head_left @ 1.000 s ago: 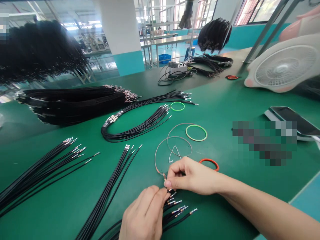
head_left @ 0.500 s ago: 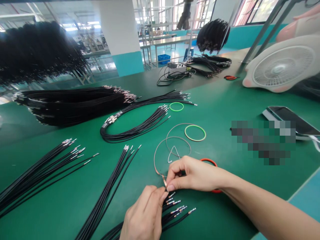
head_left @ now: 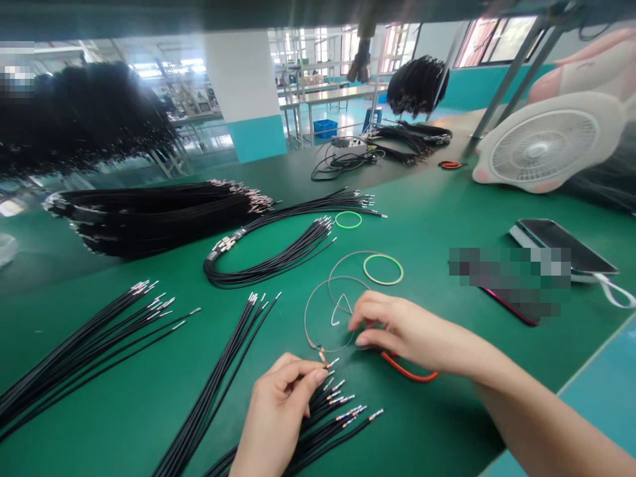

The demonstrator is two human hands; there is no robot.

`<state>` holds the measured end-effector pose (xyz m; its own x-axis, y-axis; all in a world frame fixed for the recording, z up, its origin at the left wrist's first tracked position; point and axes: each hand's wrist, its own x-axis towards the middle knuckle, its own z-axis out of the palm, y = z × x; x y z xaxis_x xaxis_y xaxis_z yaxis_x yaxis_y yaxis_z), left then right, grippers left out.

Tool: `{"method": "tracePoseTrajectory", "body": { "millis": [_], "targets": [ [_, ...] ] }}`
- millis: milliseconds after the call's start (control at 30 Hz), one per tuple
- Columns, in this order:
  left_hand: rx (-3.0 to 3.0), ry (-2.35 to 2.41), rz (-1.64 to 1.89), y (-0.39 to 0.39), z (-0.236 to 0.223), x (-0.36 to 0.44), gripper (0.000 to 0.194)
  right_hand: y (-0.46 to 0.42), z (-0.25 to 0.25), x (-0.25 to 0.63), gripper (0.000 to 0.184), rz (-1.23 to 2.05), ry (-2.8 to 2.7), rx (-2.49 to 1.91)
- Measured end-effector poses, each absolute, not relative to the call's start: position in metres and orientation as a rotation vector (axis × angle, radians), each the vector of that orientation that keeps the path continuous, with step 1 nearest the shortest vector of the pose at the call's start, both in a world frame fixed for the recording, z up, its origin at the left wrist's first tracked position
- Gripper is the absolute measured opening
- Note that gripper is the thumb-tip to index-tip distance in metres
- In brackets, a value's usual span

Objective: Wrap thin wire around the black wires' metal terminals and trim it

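My left hand (head_left: 283,404) is closed, with thumb and index finger pinching a black cable near its metal-tipped end. A small copper-coloured strip (head_left: 322,358) shows beside that tip, close to a loop of thin wire (head_left: 305,311). Under the left hand fans a bundle of black cables (head_left: 328,437) with silver terminals. My right hand (head_left: 402,328) hovers just right of the thin wire, thumb and index finger apart. A red-handled tool (head_left: 410,371) lies beneath it, its kind mostly hidden. Left of it is a bent white wire (head_left: 335,322).
More black cable bundles lie at left (head_left: 94,351) and centre (head_left: 218,377). A coiled bundle (head_left: 273,275) and a thick stack (head_left: 159,222) sit behind. Green rings (head_left: 365,270), a phone (head_left: 566,245) and a white fan (head_left: 541,146) are on the green table.
My right hand has let go near the left fingertips and moved right and up, over the red-handled tool. The left hand keeps its pinch, and the metal cable tip now shows.
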<state>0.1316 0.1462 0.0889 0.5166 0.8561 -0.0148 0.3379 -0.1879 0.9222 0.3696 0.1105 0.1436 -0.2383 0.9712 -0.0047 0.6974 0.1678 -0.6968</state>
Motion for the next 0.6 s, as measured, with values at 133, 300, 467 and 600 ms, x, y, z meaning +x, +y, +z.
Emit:
{"method": "tracePoseTrajectory", "body": {
  "millis": [133, 300, 467, 600],
  "targets": [
    [1.539, 1.063, 0.627, 0.146, 0.087, 0.135, 0.031, 0.090, 0.139, 0.397, 0.023, 0.846, -1.997, -1.969],
    [1.508, 1.025, 0.567, 0.148, 0.088, 0.139, 0.032, 0.074, 0.130, 0.411, 0.029, 0.901, -2.060, -1.921],
    [1.633, 0.987, 0.514, 0.150, 0.092, 0.139, 0.025, 0.072, 0.143, 0.410, 0.050, 1.008, -2.236, -1.770],
    [1.678, 0.979, 0.465, 0.152, 0.092, 0.138, 0.024, 0.077, 0.147, 0.400, 0.040, 1.096, -2.209, -1.608]
  ]
}}
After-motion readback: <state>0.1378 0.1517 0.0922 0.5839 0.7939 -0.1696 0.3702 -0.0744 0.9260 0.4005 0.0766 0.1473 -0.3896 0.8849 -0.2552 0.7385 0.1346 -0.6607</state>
